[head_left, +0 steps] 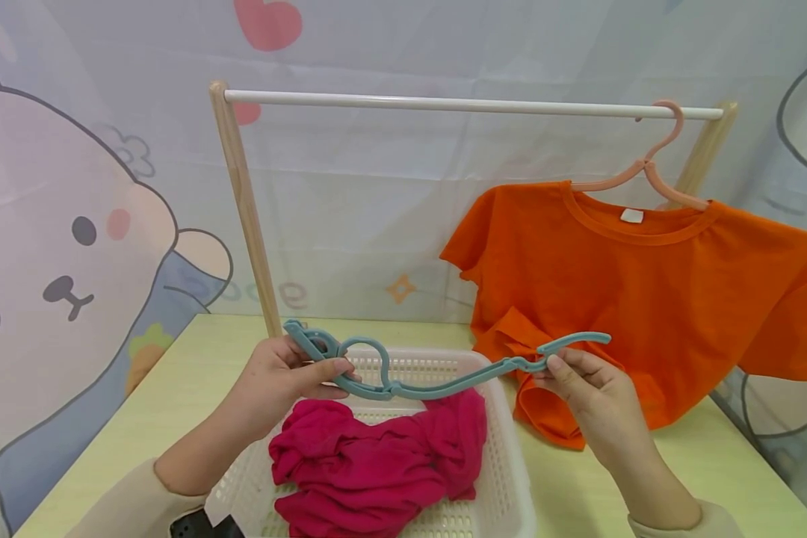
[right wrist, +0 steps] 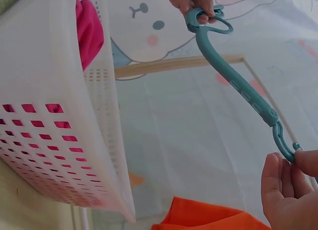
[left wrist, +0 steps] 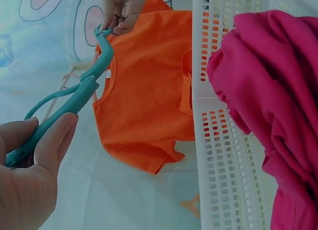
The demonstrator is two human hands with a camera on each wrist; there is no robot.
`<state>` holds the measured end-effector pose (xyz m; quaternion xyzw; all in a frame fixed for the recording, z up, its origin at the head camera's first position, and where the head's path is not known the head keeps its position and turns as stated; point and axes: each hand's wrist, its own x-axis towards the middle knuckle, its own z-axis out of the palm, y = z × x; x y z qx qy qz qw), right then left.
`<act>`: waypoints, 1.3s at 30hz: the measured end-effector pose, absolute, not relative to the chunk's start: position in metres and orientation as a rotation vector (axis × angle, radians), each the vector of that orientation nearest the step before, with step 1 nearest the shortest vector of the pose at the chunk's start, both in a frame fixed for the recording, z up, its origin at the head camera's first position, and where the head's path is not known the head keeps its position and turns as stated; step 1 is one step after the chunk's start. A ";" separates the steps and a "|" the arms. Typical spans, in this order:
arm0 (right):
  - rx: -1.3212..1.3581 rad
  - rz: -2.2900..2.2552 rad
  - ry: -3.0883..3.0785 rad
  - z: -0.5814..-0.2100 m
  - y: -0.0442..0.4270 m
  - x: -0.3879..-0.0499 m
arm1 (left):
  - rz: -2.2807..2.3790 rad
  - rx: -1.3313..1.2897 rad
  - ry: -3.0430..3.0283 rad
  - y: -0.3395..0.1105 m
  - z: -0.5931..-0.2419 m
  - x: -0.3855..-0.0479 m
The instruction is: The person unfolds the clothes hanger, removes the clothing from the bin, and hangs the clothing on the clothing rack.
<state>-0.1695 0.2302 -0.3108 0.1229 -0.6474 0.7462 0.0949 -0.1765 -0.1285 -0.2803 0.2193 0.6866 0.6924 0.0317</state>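
A teal folding clothes hanger (head_left: pixel 437 388) is stretched between both hands above the basket. Its left end is gripped between the thumb and fingers of my left hand (head_left: pixel 285 381), while my right hand (head_left: pixel 588 392) pinches the other end near a loose-looking arm tip. The hook curls up at the middle left. In the left wrist view the teal hanger (left wrist: pixel 74 98) runs from the near thumb to the far hand. The right wrist view shows the hanger (right wrist: pixel 233 78) with several slots along its arm. Beneath the hands, a crumpled magenta garment (head_left: pixel 383 463) lies in a white plastic basket (head_left: pixel 521 478).
Behind the basket stands a rack with a white rail (head_left: pixel 444 102) and wooden posts (head_left: pixel 245 202). An orange T-shirt (head_left: pixel 619 291) hangs at its right on a pink hanger (head_left: pixel 666 142), its lower part bunched near the tabletop (head_left: pixel 168 396). A printed cloth backdrop (head_left: pixel 350 224) covers the wall.
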 end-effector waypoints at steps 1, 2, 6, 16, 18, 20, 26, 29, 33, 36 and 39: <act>0.348 2.188 -1.933 -0.310 0.230 -0.169 | 2.128 0.683 2.122 -0.129 -0.280 -0.176; 0.335 2.168 -1.942 -0.310 0.230 -0.169 | 2.125 0.691 2.128 -0.129 -0.279 -0.176; 0.325 2.144 -1.918 -0.308 0.231 -0.168 | 2.131 0.693 2.138 -0.130 -0.277 -0.176; 0.377 2.128 -1.920 -0.301 0.228 -0.163 | 2.096 0.595 2.231 -0.125 -0.273 -0.176; 0.374 2.090 -1.961 -0.298 0.226 -0.161 | 2.062 0.577 2.272 -0.122 -0.273 -0.176; 0.361 2.038 -2.016 -0.295 0.224 -0.160 | 2.037 0.566 2.296 -0.120 -0.273 -0.177; 0.351 1.932 -2.130 -0.290 0.215 -0.157 | 1.974 0.630 2.338 -0.113 -0.271 -0.177; 0.405 1.939 -2.141 -0.289 0.209 -0.158 | 1.935 0.677 2.345 -0.109 -0.271 -0.178; 0.470 1.904 -2.203 -0.288 0.199 -0.158 | 1.886 0.706 2.347 -0.104 -0.271 -0.177; 0.517 1.853 -2.252 -0.287 0.191 -0.159 | 1.861 0.711 2.342 -0.100 -0.271 -0.176; 0.588 1.811 -2.277 -0.288 0.183 -0.160 | 1.848 0.716 2.322 -0.095 -0.271 -0.175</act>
